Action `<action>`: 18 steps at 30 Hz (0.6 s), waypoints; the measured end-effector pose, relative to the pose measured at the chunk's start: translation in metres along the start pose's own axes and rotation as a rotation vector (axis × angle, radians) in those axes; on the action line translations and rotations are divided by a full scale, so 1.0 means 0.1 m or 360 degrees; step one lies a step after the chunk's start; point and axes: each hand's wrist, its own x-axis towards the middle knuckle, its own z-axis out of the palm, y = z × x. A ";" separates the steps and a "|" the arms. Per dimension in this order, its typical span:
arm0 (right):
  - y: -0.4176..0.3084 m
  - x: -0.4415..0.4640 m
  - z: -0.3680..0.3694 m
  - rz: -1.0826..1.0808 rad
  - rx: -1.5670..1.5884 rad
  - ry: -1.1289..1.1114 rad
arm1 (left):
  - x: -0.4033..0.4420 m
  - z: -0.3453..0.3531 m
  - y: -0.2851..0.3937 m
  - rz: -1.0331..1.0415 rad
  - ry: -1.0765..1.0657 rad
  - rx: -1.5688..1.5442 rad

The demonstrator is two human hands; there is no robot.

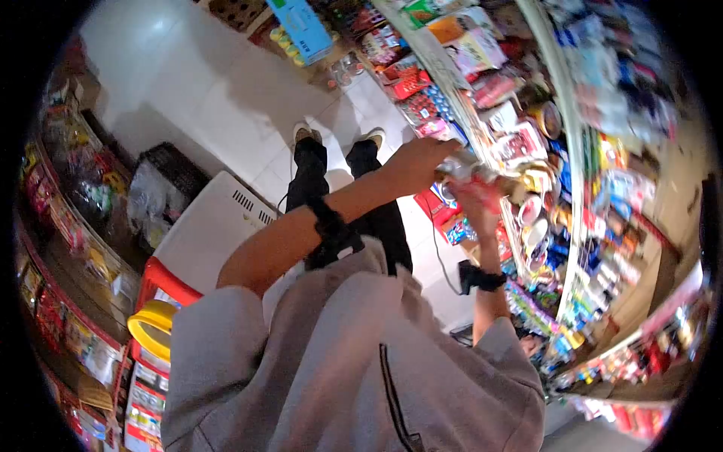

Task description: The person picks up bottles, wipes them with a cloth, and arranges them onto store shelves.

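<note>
Both my hands meet in front of the stocked shelves, right of centre. My left hand (425, 162) reaches across from the left, its fingers closed around a small, shiny clear-and-red packet (465, 169). My right hand (482, 205) comes up from below and is closed at the lower side of the same packet. Motion blur smears the fingertips and the packet, so its exact kind does not show. Just behind the hands are shelf goods, among them a white-and-red package (521, 143) and round tubs (533, 233).
Shelves (576, 188) packed with goods curve along the right. A blue carton (301, 30) stands at the top. To the left are a white cabinet (215, 215), a black crate (173, 169), a yellow tape roll (153, 329) and more shelves. A cable (444, 264) hangs by my right wrist.
</note>
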 end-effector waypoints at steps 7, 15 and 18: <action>1.48 1.32 0.77 0.0185 0.0015 0.0017 | -0.30 0.57 -2.15 -0.0437 0.0125 -0.0197; 3.53 3.21 0.79 -0.0195 -0.0492 0.0180 | -0.16 1.76 -4.74 -0.1619 0.0901 -0.1965; 3.96 3.82 0.69 -0.0443 -0.1133 0.0118 | 0.10 2.01 -5.38 -0.1656 0.1085 -0.2343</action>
